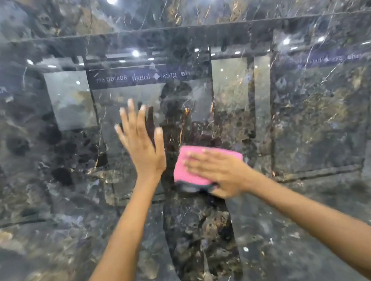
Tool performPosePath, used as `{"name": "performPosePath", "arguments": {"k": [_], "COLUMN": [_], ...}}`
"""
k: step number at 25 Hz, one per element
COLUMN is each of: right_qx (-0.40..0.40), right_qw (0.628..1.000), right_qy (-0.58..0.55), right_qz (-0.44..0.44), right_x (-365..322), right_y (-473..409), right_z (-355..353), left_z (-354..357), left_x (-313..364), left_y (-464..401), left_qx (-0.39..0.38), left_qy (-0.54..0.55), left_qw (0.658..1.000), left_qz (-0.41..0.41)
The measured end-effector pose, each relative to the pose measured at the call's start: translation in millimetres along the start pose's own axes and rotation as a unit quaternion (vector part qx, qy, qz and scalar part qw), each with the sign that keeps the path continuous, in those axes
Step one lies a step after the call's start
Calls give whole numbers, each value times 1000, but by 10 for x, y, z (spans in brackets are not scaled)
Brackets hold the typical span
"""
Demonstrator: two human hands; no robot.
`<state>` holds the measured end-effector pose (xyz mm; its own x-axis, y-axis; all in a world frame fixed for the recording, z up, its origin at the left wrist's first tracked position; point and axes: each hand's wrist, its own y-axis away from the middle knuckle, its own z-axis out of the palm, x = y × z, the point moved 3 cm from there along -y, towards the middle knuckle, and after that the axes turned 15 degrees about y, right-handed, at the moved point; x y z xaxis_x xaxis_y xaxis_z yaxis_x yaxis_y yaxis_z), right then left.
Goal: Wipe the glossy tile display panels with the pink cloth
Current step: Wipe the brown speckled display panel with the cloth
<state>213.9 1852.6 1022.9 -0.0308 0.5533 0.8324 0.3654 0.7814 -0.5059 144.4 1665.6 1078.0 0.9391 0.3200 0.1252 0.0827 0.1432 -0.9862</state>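
Head | left hand spread on tile panel | right hand flat, pressing pink cloth

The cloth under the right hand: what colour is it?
Pink, with a dark lower edge; the cloth shows in the head view.

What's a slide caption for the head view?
Right hand presses pink cloth on glossy tile panel; left hand open.
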Motion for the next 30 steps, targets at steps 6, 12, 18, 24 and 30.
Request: {"name": "performPosePath", "arguments": {"k": [6, 12, 18, 24, 30], "right_qx": [173, -17, 158, 2, 107], "right_qw": [859, 997, 880, 1000, 947], "right_qy": [-18, -78, -42, -21, -69], "right_qz": [481, 4, 446, 13, 294], "right_x": [1197, -1031, 633, -1233, 124], "right_y": [153, 564, 55, 554, 694], "right_z": [-279, 191, -97, 270, 7], "left_z": [-98, -106, -103, -108, -99], "left_x": [-369, -387, -366, -389, -381], "left_y": [1083, 1095, 1083, 1078, 1081], "left_qx": [-80, -81, -78, -92, -94], "left_qy": [-191, -201, -203, -206, -216], "left_qw": [976, 975, 975, 973, 970], "left_qz": [-73, -56, -50, -48, -55]}}
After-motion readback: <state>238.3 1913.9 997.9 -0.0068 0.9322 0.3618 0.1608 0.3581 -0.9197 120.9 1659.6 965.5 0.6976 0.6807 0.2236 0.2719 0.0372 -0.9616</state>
